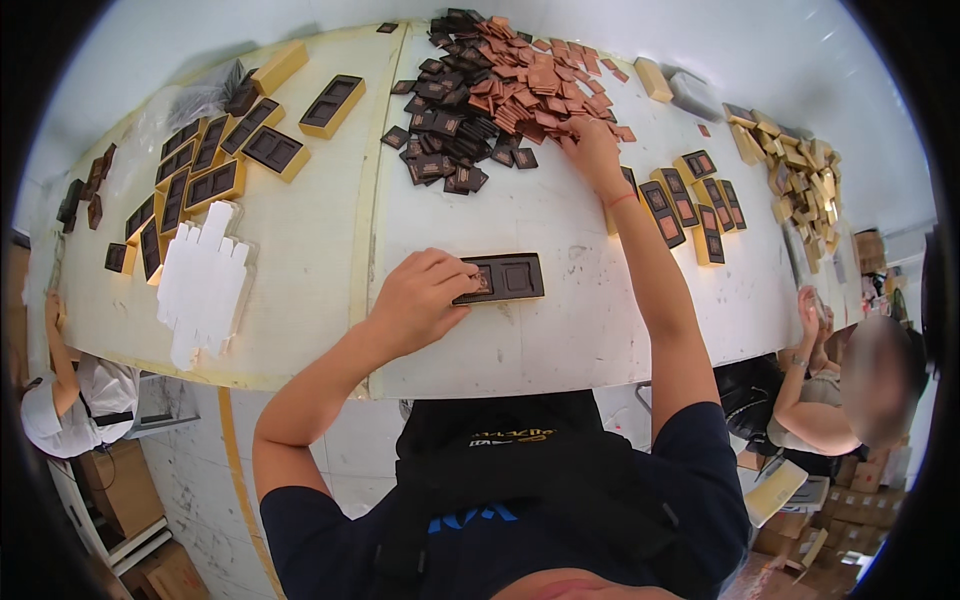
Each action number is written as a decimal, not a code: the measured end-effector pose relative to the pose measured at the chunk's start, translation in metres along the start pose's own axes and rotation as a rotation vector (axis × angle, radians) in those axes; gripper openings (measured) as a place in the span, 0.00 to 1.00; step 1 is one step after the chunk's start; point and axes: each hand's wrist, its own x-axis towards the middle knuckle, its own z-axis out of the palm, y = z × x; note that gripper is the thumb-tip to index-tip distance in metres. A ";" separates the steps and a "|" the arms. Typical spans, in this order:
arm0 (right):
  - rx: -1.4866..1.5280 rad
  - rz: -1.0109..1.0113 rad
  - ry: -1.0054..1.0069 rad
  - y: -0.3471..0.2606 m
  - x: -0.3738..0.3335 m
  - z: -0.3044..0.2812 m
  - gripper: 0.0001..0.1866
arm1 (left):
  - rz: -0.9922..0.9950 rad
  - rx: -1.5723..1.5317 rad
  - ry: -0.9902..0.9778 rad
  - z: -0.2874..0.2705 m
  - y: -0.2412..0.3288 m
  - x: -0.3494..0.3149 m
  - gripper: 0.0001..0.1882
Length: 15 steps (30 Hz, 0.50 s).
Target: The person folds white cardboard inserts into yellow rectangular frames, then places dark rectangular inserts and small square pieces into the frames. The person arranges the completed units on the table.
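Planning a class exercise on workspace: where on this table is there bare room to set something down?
Bare table lies between the white card and left hand, between the squares and the front box, and in front of the right boxes. Crowded: the far middle, squares and right hand together; the left boxes; the gold heap far right.

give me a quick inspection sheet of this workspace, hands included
Surface: pale table, scuffed and specked
Job's things: dark-lined gold box under the left hand, right compartment unfilled; dark squares and reddish-brown squares heaped behind
Clutter: gold boxes and white cut-out card at left; gold heap at far right
Hands: left, fingers at the box's left compartment; right hand, at the reddish-brown heap's near edge, grip unclear
Cables: none certain
Surroundings: co-workers beyond both table ends; cardboard boxes lower right
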 end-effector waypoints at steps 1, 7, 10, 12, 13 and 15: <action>0.044 -0.003 0.014 -0.009 -0.008 -0.005 0.09 | -0.007 0.004 0.002 0.000 0.000 -0.002 0.20; 0.204 0.043 0.011 -0.018 -0.034 -0.026 0.10 | -0.022 -0.003 -0.010 0.001 0.001 0.000 0.20; 0.117 -0.088 -0.035 -0.028 -0.028 -0.027 0.15 | -0.024 -0.005 -0.014 0.001 0.001 0.000 0.20; 0.194 -0.155 -0.081 -0.037 -0.023 -0.021 0.17 | -0.033 -0.021 -0.020 0.000 0.001 0.000 0.20; 0.232 -0.120 -0.073 -0.038 -0.021 -0.016 0.18 | -0.027 -0.028 -0.021 0.000 0.001 0.001 0.20; 0.311 -0.054 -0.060 -0.040 -0.019 -0.006 0.19 | -0.022 -0.043 -0.021 0.000 0.001 0.003 0.21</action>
